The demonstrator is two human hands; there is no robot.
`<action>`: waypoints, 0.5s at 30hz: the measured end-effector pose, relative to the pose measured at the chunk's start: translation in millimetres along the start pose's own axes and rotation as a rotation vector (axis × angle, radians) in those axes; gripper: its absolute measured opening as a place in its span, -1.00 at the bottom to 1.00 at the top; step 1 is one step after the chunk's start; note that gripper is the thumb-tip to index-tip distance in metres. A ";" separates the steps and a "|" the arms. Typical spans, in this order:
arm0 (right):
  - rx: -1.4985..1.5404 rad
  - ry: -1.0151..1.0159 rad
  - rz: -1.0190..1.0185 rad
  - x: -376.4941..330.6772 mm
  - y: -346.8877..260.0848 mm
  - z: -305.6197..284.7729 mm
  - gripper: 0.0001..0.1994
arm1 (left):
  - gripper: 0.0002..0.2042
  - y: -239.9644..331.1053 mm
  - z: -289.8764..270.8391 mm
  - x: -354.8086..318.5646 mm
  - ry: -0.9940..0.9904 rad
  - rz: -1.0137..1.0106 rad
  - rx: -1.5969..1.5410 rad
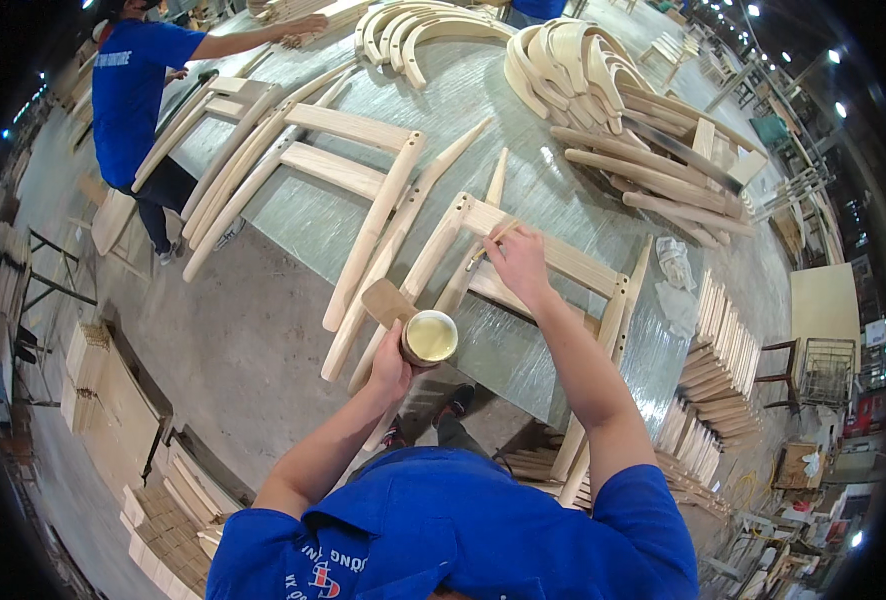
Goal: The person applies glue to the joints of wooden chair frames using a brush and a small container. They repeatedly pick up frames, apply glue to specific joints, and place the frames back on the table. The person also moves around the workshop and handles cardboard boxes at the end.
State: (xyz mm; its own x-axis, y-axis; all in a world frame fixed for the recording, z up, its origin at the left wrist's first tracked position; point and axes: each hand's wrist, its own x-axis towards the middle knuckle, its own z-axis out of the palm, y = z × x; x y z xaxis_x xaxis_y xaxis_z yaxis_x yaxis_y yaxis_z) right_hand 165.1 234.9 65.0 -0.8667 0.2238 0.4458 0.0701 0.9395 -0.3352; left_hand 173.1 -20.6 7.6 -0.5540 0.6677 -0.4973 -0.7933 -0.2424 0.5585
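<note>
My left hand point(393, 368) is closed round a small round tub of pale yellow, glue-like liquid point(431, 338), held upright in front of me. Next to the tub a flat brown piece point(387, 302) sticks out; I cannot tell whether my fingers grip it too. My right hand point(519, 262) pinches a thin, light-handled small brush point(477, 258), its tip pointing down and left. This hand is over the top rail of a pale wooden chair-leg frame point(560, 255), which lies on the table with dark holes at its corners.
The plastic-covered table point(503, 365) carries a second wooden frame point(348, 128), curved pieces point(573, 70) and loose legs point(663, 180). A crumpled white cloth point(675, 280) lies at its right edge. Stacked wood strips point(718, 350) stand at the right. A co-worker in blue point(133, 95) reaches across at far left.
</note>
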 end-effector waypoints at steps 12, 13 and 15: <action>0.065 0.008 -0.011 5.2 -2.0 -17.2 -0.82 | -0.52 -2.3 -3.5 2.7 0.031 0.002 -0.057; 0.071 -0.018 -0.010 5.8 -3.8 -19.0 -0.83 | -0.52 -2.6 -4.1 2.7 0.033 0.004 -0.052; 0.078 -0.066 -0.002 5.4 -4.0 -20.9 -0.83 | -0.52 -2.3 -4.2 3.5 0.031 0.004 -0.040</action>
State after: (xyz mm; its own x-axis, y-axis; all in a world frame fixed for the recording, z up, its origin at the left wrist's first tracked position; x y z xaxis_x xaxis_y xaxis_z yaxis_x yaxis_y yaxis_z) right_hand 170.5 237.8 86.1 -0.8975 0.2021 0.3919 0.0321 0.9163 -0.3991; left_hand 172.0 -20.7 1.8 -0.5638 0.6450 -0.5158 -0.8004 -0.2728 0.5338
